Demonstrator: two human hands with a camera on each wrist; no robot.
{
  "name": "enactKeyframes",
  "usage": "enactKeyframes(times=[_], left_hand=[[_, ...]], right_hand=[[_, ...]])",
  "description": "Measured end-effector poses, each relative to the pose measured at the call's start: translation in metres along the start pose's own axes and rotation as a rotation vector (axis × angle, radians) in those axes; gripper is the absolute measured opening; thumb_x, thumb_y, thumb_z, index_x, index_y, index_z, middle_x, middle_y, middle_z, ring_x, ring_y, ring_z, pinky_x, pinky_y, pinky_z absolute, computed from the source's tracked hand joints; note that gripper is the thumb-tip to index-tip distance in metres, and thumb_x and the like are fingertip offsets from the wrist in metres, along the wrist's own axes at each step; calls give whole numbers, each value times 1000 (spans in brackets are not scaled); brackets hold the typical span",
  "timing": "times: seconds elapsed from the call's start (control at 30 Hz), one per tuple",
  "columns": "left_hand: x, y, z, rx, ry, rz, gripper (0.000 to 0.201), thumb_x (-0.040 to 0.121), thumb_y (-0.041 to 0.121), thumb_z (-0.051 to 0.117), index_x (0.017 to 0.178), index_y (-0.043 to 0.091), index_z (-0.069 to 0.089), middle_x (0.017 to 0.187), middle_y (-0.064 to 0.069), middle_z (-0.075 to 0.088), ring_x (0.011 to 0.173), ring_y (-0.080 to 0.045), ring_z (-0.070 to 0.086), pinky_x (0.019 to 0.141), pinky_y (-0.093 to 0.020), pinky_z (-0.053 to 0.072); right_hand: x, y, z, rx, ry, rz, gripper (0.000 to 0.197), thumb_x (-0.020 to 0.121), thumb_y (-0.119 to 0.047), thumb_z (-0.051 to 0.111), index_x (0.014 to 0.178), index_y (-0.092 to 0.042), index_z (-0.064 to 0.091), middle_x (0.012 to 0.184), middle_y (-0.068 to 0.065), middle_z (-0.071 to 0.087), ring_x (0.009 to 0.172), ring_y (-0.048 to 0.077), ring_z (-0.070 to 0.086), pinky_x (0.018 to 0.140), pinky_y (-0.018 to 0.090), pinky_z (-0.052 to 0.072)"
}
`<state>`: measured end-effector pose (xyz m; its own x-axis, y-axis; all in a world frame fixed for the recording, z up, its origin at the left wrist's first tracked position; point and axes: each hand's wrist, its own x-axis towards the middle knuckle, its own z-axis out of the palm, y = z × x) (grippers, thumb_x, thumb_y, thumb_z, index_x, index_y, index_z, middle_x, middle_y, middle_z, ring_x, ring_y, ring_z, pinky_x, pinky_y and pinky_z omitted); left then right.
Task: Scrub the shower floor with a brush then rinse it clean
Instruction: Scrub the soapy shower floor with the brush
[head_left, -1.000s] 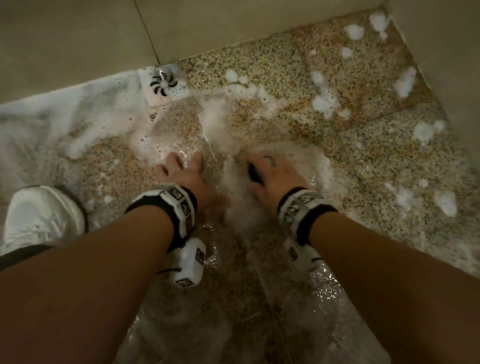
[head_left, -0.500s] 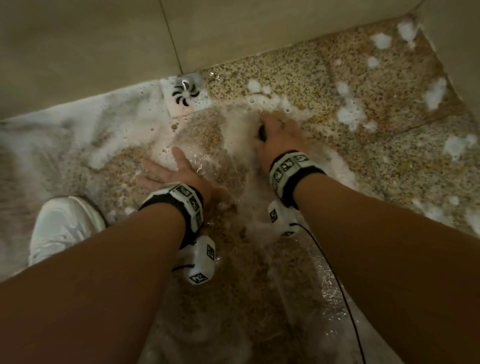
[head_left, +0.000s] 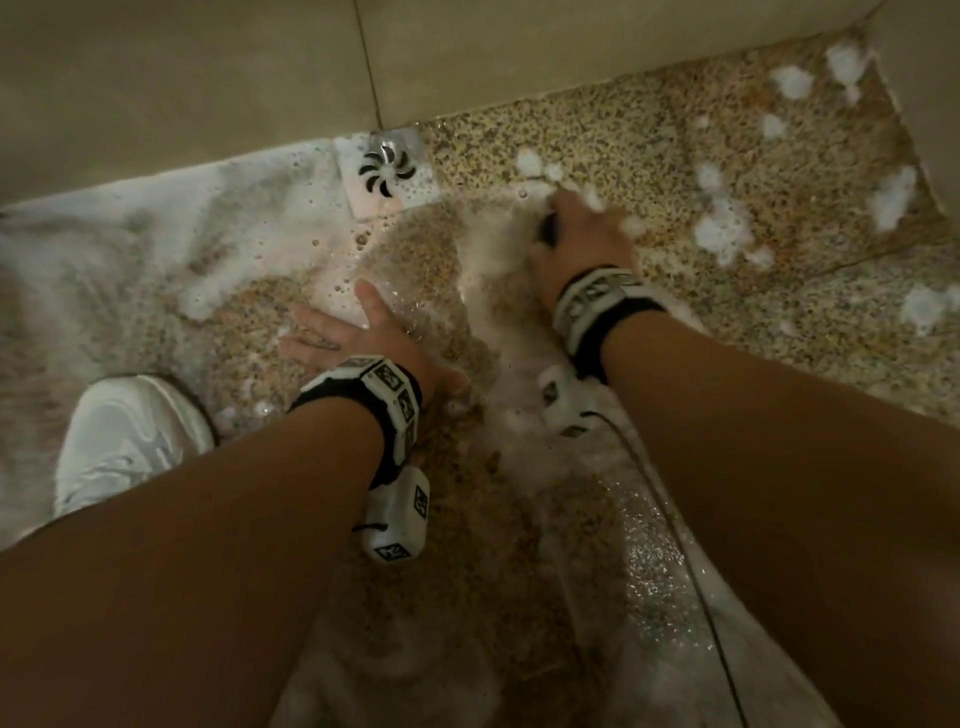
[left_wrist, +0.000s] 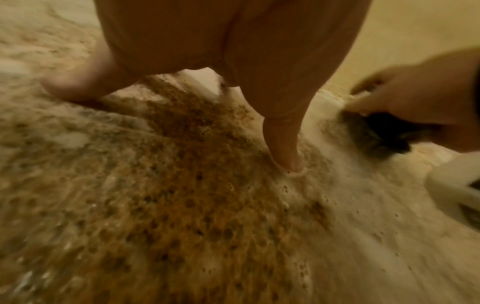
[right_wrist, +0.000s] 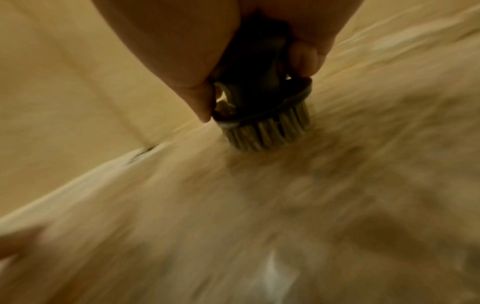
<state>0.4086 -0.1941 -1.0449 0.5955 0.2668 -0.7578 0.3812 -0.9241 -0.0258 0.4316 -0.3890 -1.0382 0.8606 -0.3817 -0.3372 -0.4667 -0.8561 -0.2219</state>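
My right hand (head_left: 576, 234) grips a dark round scrub brush (right_wrist: 262, 115) with pale bristles pressed onto the wet speckled shower floor (head_left: 649, 156), just right of the drain. In the head view only a dark sliver of the brush (head_left: 548, 228) shows under the fingers. My left hand (head_left: 358, 332) lies flat on the soapy floor with fingers spread, nearer me and to the left. In the left wrist view a fingertip (left_wrist: 288, 156) presses into foam, and the brush (left_wrist: 381, 135) shows at the right under the other hand.
A square drain cover (head_left: 387, 174) sits against the tiled wall (head_left: 208, 78). Thick white foam (head_left: 130, 249) covers the floor on the left, with scattered foam blobs (head_left: 722, 228) on the right. A white shoe (head_left: 124, 441) stands at the lower left. A cable (head_left: 691, 561) trails from the right wrist.
My right hand has pushed the brush away from me toward the wall, into the foam right of the drain. The left hand has stayed planted on the floor.
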Motion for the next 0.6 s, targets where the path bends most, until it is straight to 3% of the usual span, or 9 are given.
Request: enactKeyframes(times=[0.1, 0.17, 0.27, 0.33, 0.43, 0.5, 0.53, 0.6], left_hand=[[0, 4, 3, -5, 53, -21, 135, 72, 74, 72, 152, 39, -30, 157, -28, -33, 145, -58, -19, 114, -75, 8], [-1, 6, 5, -27, 81, -37, 117, 85, 67, 64, 153, 42, -28, 160, -26, -31, 147, -56, -18, 115, -75, 9], [1, 2, 5, -10, 55, -11, 134, 73, 74, 73, 152, 40, -31, 157, -27, -34, 145, -58, -19, 112, -76, 10], [3, -2, 4, 5, 23, 12, 147, 61, 78, 77, 151, 39, -33, 156, -28, -36, 144, -58, -21, 112, -76, 10], [2, -3, 1, 11, 4, 13, 154, 54, 80, 78, 150, 37, -34, 155, -30, -36, 144, -60, -20, 111, -77, 10], [1, -1, 0, 29, 5, 17, 153, 54, 82, 76, 150, 36, -35, 155, -31, -35, 144, -61, -18, 111, -77, 11], [2, 0, 1, 38, 8, 17, 152, 55, 82, 75, 150, 36, -35, 155, -31, -34, 144, -61, -18, 111, -77, 11], [3, 1, 3, 38, 25, 2, 147, 62, 78, 75, 150, 36, -34, 156, -31, -33, 144, -60, -17, 112, -76, 10]], right_hand=[[-41, -51, 29, -39, -164, -388, 40, 99, -40, 48, 139, -40, 40, 135, 15, 47, 123, 40, 50, 96, 46, 48], [-73, -50, 37, -75, -258, -468, 43, 99, -44, 50, 139, -49, 34, 144, 12, 40, 129, 38, 44, 103, 52, 45], [-80, -12, 30, -37, -219, -422, 49, 101, -45, 51, 143, -53, 27, 141, 9, 41, 125, 36, 47, 100, 48, 47], [-58, 11, 22, -42, -175, -354, 50, 101, -46, 49, 147, -48, 29, 139, 12, 42, 122, 39, 50, 100, 46, 47], [-16, 15, 7, -30, -99, -97, 53, 102, -39, 51, 151, -41, 30, 152, 15, 33, 135, 42, 41, 108, 49, 42], [-3, -2, 7, 20, -40, 31, 51, 103, -30, 50, 149, -42, 32, 155, 15, 27, 137, 43, 39, 106, 50, 44], [-3, -15, 11, 35, -23, 25, 50, 103, -27, 49, 148, -43, 33, 155, 15, 27, 135, 42, 41, 104, 49, 46], [-19, -43, 24, 47, -42, -138, 51, 101, -28, 50, 148, -43, 34, 151, 16, 33, 130, 42, 45, 102, 48, 48]])
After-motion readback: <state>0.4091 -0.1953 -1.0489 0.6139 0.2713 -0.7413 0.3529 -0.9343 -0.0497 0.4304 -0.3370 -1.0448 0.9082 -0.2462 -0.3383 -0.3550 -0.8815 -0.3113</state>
